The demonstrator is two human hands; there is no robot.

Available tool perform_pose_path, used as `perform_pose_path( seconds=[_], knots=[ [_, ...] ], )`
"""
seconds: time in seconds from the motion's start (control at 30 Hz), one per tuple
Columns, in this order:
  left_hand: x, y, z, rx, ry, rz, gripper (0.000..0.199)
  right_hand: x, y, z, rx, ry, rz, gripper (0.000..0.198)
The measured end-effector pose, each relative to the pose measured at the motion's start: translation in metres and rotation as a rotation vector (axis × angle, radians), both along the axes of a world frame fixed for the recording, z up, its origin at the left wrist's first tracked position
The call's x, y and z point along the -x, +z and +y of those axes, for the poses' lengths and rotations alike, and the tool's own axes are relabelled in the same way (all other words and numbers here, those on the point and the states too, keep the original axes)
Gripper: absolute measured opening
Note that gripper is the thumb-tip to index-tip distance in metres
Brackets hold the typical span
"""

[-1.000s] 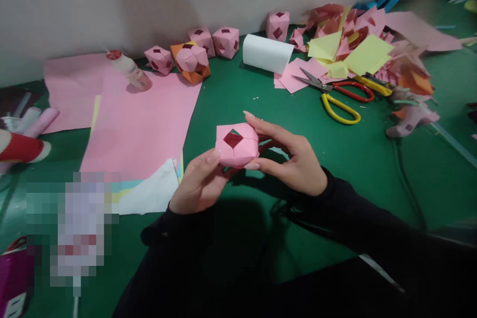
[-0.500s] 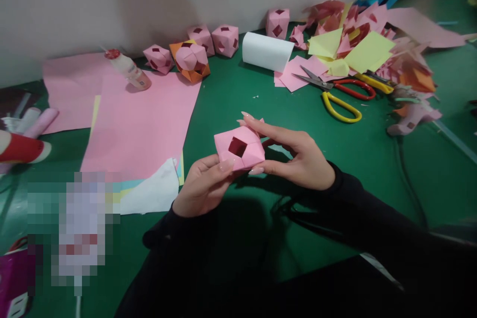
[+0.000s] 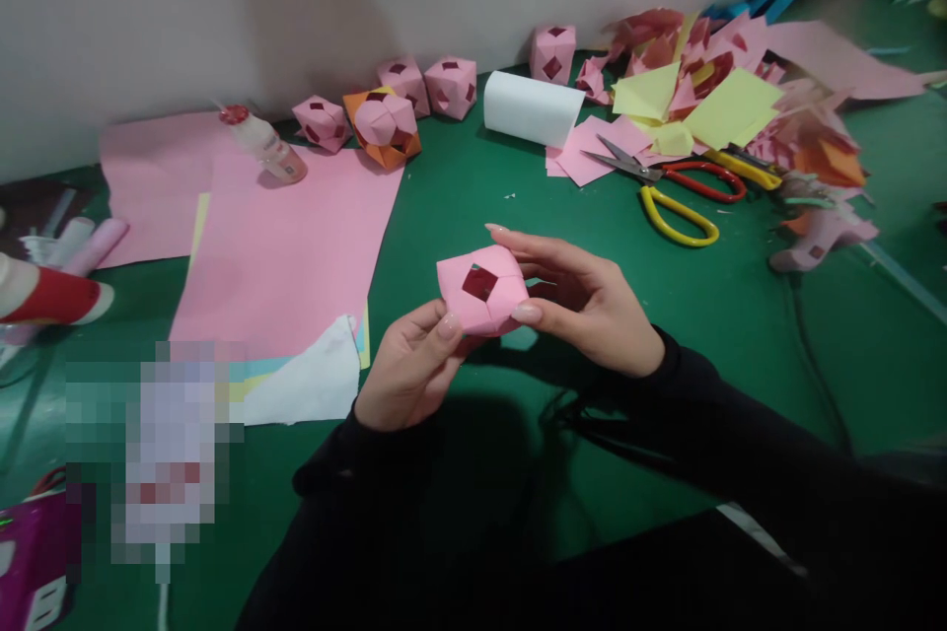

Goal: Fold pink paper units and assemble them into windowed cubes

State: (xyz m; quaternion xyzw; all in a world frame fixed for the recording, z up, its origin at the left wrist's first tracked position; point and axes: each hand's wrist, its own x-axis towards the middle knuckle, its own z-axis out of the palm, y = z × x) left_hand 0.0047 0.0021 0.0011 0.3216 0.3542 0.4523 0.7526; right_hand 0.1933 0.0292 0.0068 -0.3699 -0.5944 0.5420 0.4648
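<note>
Between my two hands is a pink folded-paper ball (image 3: 501, 300) with a diamond-shaped hole facing up. My left hand (image 3: 414, 355) pinches its lower left corner, thumb on top and fingers underneath. On the other side my right hand (image 3: 588, 301) grips it, with the thumb at the lower right edge and the index finger along the far top. The right hand's other fingers curl behind the paper and are partly hidden. Both hands are above the green table (image 3: 444, 207), nearest to a pink paper sheet (image 3: 285, 246) on the left.
Several finished pink paper balls (image 3: 451, 87) stand by the wall, one set in orange paper (image 3: 383, 128). A glue bottle (image 3: 264, 146) lies on the sheets. To the right are a white roll (image 3: 533, 108), scissors (image 3: 658, 175), paper scraps (image 3: 732, 104) and a glue gun (image 3: 821, 235). A red-and-white cup (image 3: 55, 294) lies left.
The paper ball has turned slightly in my hands. My right thumb has moved up onto its lower right edge, and the right fingers have shifted along the far side. The view has moved slightly.
</note>
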Motion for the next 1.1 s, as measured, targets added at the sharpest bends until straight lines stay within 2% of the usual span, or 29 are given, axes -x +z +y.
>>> perform_pose_path(
  seconds=[0.1,0.17,0.27,0.4,0.5,0.57,0.63,0.7,0.77,0.83,0.9,0.97,1.03,1.1],
  knots=[
    [0.002,0.005,0.003,-0.049,0.021,0.057,0.054,0.0,-0.002,0.003,0.108,-0.063,0.053,0.051],
    [0.005,0.011,0.005,-0.043,0.068,0.115,0.056,0.0,-0.005,0.006,0.232,-0.092,0.107,0.052],
    [0.011,0.017,0.007,-0.12,0.163,0.216,0.047,0.0,-0.009,0.009,0.409,-0.074,0.182,0.056],
    [0.01,0.014,0.004,-0.315,0.231,0.285,0.029,0.005,-0.01,0.006,0.617,0.069,0.274,0.064],
    [0.0,0.011,-0.002,-0.409,0.212,0.276,0.074,0.011,-0.011,0.0,0.799,0.234,0.381,0.065],
    [-0.006,0.009,-0.005,-0.355,0.196,0.261,0.09,0.016,-0.013,-0.005,0.856,0.317,0.415,0.065],
    [-0.01,0.008,-0.005,-0.282,0.174,0.271,0.088,0.02,-0.014,-0.009,0.871,0.339,0.407,0.065],
    [-0.009,0.006,-0.004,-0.251,0.141,0.309,0.078,0.022,-0.014,-0.01,0.865,0.345,0.371,0.066],
    [-0.005,0.003,-0.001,-0.254,0.155,0.342,0.068,0.021,-0.013,-0.008,0.799,0.338,0.301,0.069],
    [-0.001,-0.002,0.003,-0.253,0.234,0.363,0.062,0.016,-0.012,-0.004,0.624,0.225,0.153,0.066],
    [0.002,-0.007,0.006,-0.245,0.3,0.368,0.06,0.008,-0.013,0.001,0.328,-0.015,-0.093,0.052],
    [0.003,-0.009,0.008,-0.222,0.304,0.352,0.063,-0.002,-0.016,0.007,-0.027,-0.237,-0.398,0.034],
    [0.003,-0.009,0.008,-0.185,0.272,0.305,0.068,-0.01,-0.02,0.012,-0.297,-0.312,-0.624,0.032],
    [0.003,-0.007,0.007,-0.141,0.222,0.232,0.071,-0.015,-0.025,0.016,-0.417,-0.341,-0.746,0.037]
  ],
)
